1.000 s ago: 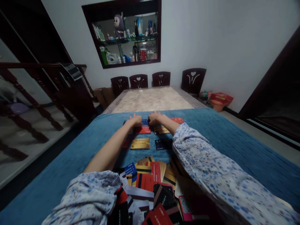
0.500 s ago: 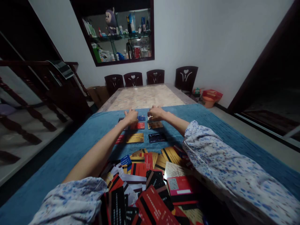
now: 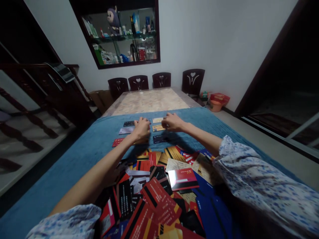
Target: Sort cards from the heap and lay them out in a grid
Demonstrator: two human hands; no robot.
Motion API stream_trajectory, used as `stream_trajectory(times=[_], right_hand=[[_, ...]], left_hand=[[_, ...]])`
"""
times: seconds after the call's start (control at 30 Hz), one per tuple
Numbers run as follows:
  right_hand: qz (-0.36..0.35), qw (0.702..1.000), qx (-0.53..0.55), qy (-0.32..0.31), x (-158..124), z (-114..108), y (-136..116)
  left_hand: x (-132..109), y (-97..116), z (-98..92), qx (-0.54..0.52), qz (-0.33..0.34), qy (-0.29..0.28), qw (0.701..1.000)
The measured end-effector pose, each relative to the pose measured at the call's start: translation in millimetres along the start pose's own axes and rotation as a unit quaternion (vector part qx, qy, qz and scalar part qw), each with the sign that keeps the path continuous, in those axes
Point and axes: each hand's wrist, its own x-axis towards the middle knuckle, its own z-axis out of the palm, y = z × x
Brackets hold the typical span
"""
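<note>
My left hand is over the middle column of laid-out bank cards, its bent fingers pointing down. It hides most of the cards beneath, and what its fingertips hold cannot be made out. Curled fingers of my right hand meet the right end of a gold bank card. Above that card lies a pale card; below it, a dark blue one. In the left column are a black card, a silvery card and a red card.
Nearer me spreads a heaped pile of mixed bank cards between my forearms. A blue cloth covers the near part of the table. Dark chairs stand at its far end, and a railing runs at the left.
My right hand has drawn back from the top pale card to the gold card below it. My left hand stays over the middle column. The camera view has shifted, revealing more of the pile.
</note>
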Motion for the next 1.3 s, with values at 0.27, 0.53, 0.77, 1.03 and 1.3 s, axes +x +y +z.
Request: stream_trajectory(times=[0.27, 0.53, 0.77, 1.03, 1.3], right_hand=[[0.001, 1.000, 0.024, 0.019, -55, 3, 3], [-0.015, 0.998, 0.043, 0.045, -107, 21, 2], [-0.043, 0.990, 0.094, 0.092, -142, 35, -4], [-0.074, 0.973, 0.162, 0.148, -167, 35, -24], [-0.103, 0.958, 0.218, 0.158, -178, 35, -42]], left_hand=[[-35, 35, 7.0, -0.045, 0.063, 0.000, 0.997], [-68, 64, 9.3, -0.080, 0.120, -0.019, 0.989], [-96, 82, 5.7, -0.091, 0.161, -0.026, 0.982], [-118, 95, 1.6, -0.107, 0.195, -0.031, 0.974], [-135, 102, -4.3, -0.107, 0.222, -0.056, 0.967]])
